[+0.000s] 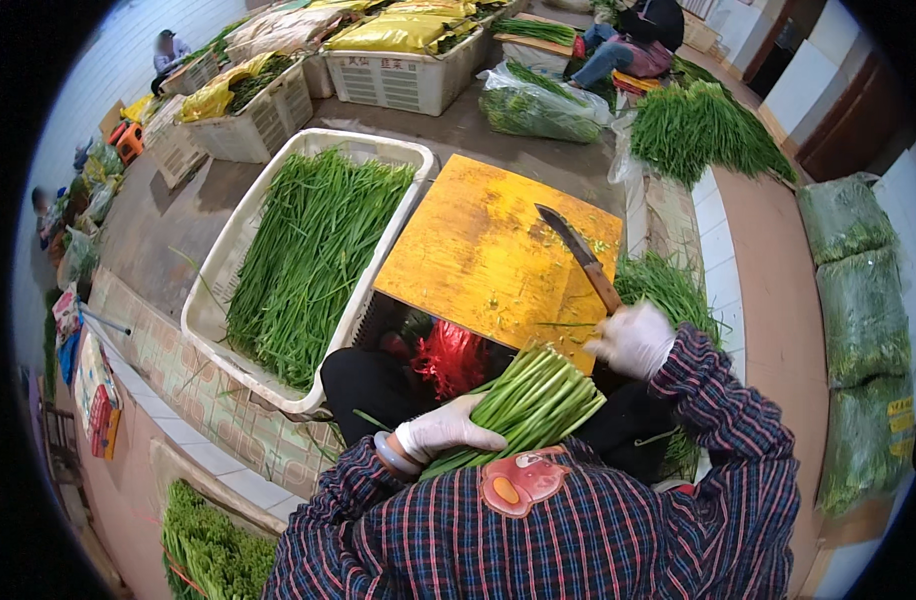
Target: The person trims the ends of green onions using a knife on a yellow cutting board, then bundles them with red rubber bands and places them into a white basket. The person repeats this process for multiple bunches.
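My left hand (450, 428), in a white glove, is closed around a thick bunch of garlic chives (543, 400) over my lap. The pale cut ends point up and to the right, close to the board's near edge. At the near right corner of the yellow board (468, 240) is my gloved right hand (635, 342), its fingers curled; what they hold, if anything, I cannot make out. A knife (578, 250) with a dark blade and wooden handle lies on the board, handle end close to that hand. Green scraps dot the board.
Left of the board stands a white crate (200, 320) of loose chives. A red plastic bag (451, 358) sits under the board. More chives (668, 285) lie to the right, with a big heap (708, 130) beyond. Wrapped bundles (863, 310) line the right wall. Other people sit farther off.
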Demonstrator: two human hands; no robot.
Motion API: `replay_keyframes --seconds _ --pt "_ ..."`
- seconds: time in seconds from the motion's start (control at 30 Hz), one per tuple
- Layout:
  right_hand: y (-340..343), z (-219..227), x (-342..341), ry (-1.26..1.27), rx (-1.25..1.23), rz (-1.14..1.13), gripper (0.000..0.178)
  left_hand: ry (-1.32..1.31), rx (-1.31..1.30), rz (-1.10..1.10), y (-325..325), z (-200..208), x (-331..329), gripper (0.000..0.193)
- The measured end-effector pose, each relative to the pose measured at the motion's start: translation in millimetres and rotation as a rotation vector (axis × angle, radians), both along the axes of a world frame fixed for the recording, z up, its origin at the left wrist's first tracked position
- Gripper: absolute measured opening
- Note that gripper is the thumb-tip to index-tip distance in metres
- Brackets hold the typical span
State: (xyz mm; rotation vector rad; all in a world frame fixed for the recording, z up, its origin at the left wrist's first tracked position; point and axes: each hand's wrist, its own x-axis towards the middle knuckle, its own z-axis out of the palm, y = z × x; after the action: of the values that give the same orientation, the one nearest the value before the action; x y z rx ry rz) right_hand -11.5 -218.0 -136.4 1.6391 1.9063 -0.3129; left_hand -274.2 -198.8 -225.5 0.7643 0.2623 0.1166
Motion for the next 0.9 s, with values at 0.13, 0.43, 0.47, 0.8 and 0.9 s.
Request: replay_keyframes --seconds 0.13,0.43,0.47,0.8,0.9 --pt "-18 34 -38 0.795 0.639 0.206 0.042 0.012 0.026 0.028 4 -1 -1 0.078" --pt "-4 7 -13 0.299 0.524 -0.093 0.038 0.037 0.061 0.081 5 1 -6 0.079" --pt "-2 19 -26 0.678 0.728 0.072 0.031 0.044 0.035 0.087 5 -4 -7 0.080" --pt "19 9 -12 0.289 0.365 -0.036 0.032 0.025 0.033 0.075 9 -6 -9 0.081" --pt "5 47 -58 0.658 0.454 0.438 0.070 0.034 -0.034 0.037 12 -7 -9 0.079"
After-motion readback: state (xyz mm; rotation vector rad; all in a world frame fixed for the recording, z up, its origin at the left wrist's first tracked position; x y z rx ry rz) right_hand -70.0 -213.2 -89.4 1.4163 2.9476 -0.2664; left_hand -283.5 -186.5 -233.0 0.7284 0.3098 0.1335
